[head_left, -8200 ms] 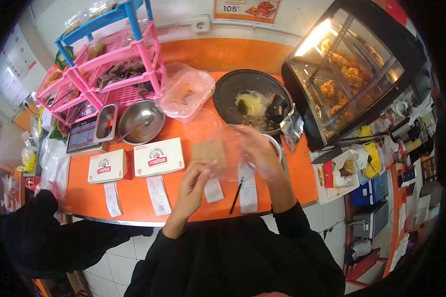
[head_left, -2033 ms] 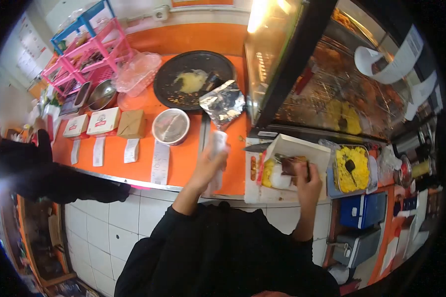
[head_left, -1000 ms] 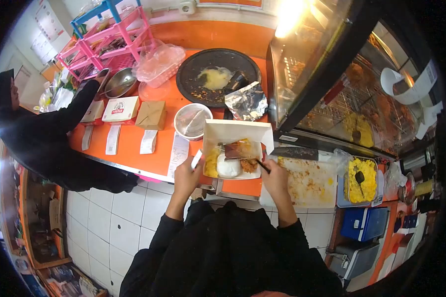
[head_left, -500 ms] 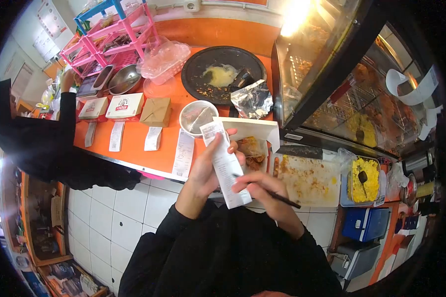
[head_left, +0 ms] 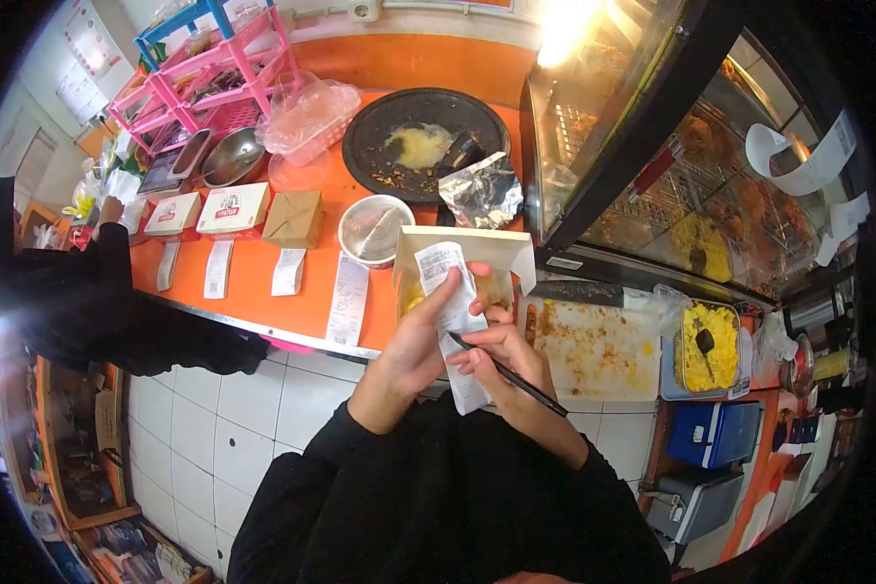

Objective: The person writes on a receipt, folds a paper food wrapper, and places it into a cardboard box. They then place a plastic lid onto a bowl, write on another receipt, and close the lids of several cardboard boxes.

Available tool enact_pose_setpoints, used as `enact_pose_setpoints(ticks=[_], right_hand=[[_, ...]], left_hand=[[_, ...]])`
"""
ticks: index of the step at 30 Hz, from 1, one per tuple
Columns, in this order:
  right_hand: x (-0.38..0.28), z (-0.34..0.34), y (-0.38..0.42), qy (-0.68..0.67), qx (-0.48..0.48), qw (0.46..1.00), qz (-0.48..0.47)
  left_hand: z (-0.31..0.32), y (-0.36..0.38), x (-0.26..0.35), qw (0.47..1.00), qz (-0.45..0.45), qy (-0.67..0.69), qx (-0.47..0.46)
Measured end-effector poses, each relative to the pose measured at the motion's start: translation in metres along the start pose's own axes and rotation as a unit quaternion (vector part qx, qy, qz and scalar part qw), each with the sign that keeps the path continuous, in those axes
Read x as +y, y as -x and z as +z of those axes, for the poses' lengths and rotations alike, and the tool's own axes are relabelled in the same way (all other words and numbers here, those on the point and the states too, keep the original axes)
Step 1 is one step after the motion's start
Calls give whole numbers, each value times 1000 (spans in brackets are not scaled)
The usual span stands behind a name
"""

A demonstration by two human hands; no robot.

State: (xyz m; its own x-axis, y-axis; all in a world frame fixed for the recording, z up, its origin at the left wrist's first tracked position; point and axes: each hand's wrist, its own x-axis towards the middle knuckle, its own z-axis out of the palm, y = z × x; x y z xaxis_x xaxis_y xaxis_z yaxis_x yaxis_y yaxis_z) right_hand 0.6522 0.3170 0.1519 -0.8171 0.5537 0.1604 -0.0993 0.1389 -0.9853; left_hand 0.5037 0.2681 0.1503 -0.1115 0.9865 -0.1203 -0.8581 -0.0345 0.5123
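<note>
My left hand [head_left: 417,346] is closed around a long white paper receipt [head_left: 467,387], its thumb pressed on the front. In my right hand [head_left: 511,375] is a black pen [head_left: 528,389], with the tip at the middle of the receipt. Both hands are over the counter's front edge. Behind the receipt stands an open food box [head_left: 511,243]; my hands hide much of its contents. A round tub with a clear lid [head_left: 375,231] sits to the left of that box. Another receipt [head_left: 347,302] lies flat below the tub.
A stone mortar [head_left: 360,146] with crumpled foil [head_left: 484,192] stands behind. A stained cutting board [head_left: 594,350] and knife [head_left: 579,293] lie right, beside a glass display case [head_left: 594,146] and yellow food container [head_left: 708,346]. Closed boxes [head_left: 234,209] and a person in black [head_left: 58,282] are left.
My right hand has moved left and up along the receipt, bringing the pen tip onto its middle. The receipt is tilted differently. The person at left has lowered an arm.
</note>
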Motion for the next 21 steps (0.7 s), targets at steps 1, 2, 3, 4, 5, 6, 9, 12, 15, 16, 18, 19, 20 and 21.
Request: enact_pose_setpoints(ticks=[1,2,3,4,5,6,9,12,15,16,18,19,20,21], right_hand=[[-2,0,0,11,-9,1000,1],[-6,-1,1,23,-18,1000,1],[-8,-1,2,34,-26,999,2],[-6,-2,3,17,-10,1000,8],[-3,-4,4,0,6,1000,14],[-1,-6,4,-16,21,999,21],[-7,-5,5,26,-23,999,12],[-8,-7,3,39,1,999,18],[-11,-9,6,70,-18,997,14],[-12,-9,7,86,-35,996,11],[-10,-11,7,70,2,997,10],[-10,-12,7,62,20,998,9],[-10,-14,7,131,-15,991,-36],[-11,-17,7,198,-51,976,-80]], left_hand=[[2,1,0,1000,0,-9,18],[0,0,-1,1000,4,7,3],[-3,-1,-1,1000,9,22,-11],[-5,-2,-1,999,13,37,-26],[-6,-2,-1,999,17,38,-33],[-7,-2,0,998,21,39,-39],[-9,-2,-1,998,19,50,-31],[-6,-2,1,997,20,69,-35],[-6,-3,2,995,19,84,-43],[-7,-3,2,995,18,87,-45],[-7,-4,2,994,20,92,-51],[-7,-4,2,994,22,95,-55],[-7,-5,2,994,20,95,-52],[-8,-6,2,994,17,96,-48]])
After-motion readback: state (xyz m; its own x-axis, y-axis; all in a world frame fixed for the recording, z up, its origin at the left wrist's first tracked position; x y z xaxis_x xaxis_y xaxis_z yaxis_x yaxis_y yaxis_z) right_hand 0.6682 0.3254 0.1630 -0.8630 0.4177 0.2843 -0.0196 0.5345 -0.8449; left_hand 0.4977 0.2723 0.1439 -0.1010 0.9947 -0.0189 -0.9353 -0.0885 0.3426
